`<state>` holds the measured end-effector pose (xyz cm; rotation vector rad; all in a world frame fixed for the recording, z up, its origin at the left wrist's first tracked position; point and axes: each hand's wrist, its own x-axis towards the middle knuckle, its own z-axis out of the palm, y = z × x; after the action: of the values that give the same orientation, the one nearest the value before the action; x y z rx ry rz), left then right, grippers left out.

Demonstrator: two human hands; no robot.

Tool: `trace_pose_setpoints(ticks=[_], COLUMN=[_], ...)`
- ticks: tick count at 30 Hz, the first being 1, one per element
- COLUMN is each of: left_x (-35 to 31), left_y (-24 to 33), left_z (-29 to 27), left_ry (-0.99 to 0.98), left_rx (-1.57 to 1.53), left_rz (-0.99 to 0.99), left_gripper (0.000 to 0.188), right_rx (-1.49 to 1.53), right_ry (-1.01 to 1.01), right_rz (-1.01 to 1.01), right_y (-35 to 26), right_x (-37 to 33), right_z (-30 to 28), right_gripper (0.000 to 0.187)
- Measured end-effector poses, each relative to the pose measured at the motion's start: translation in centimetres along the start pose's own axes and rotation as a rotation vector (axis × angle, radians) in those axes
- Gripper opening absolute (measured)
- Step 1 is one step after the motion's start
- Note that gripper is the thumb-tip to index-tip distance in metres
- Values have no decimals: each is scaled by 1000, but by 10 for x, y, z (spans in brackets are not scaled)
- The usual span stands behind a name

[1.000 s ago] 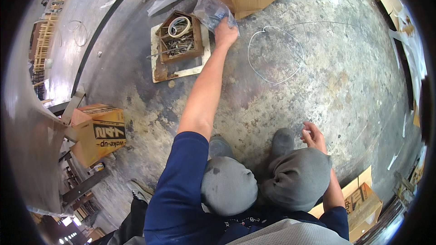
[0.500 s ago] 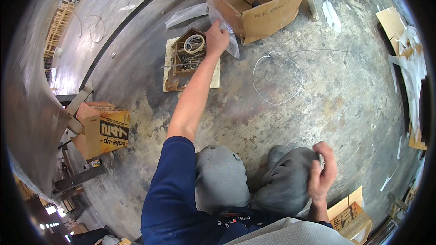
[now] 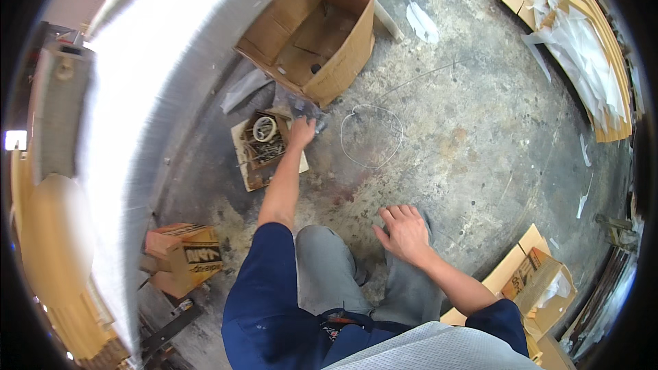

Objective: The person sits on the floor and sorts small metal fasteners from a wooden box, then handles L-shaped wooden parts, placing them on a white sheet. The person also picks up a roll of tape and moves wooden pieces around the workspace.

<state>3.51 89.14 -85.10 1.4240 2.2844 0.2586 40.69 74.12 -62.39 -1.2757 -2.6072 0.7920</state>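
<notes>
Left hand (image 3: 301, 131) at clear plastic (image 3: 300, 105), fingertips indistinct (grip unclear); right hand (image 3: 406, 234) loosely spread, apparently empty, palm hidden

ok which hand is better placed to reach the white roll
Probably the left hand: it is at the clear plastic, close to the wooden box holding the white roll; the right hand is farther, over the right leg.
</notes>
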Motion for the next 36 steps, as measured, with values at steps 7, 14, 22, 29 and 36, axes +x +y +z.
trace_pose_setpoints(ticks=[7, 14, 22, 29, 36], left_x=[-235, -509, -459, -362, -343], left_y=[114, 205, 202, 278, 324], left_z=[-85, -179, -298, -401, -344], left_ry=[-387, -880, -452, -70, -428], left_rx=[-230, -269, -147, -773, -400], left_rz=[-68, 94, -7, -365, -178], left_gripper=[40, 36, 26, 31, 21], right_rx=[-9, -123, 564, 925, 932], right_ry=[-354, -735, -566, -413, -3], right_rz=[307, 275, 420, 881, 1254], right_y=[-27, -50, 1, 27, 88], right_x=[-28, -141, -213, -246, -255], right_z=[-52, -105, -220, -323, -321], right_gripper=[37, 55, 54, 53, 43])
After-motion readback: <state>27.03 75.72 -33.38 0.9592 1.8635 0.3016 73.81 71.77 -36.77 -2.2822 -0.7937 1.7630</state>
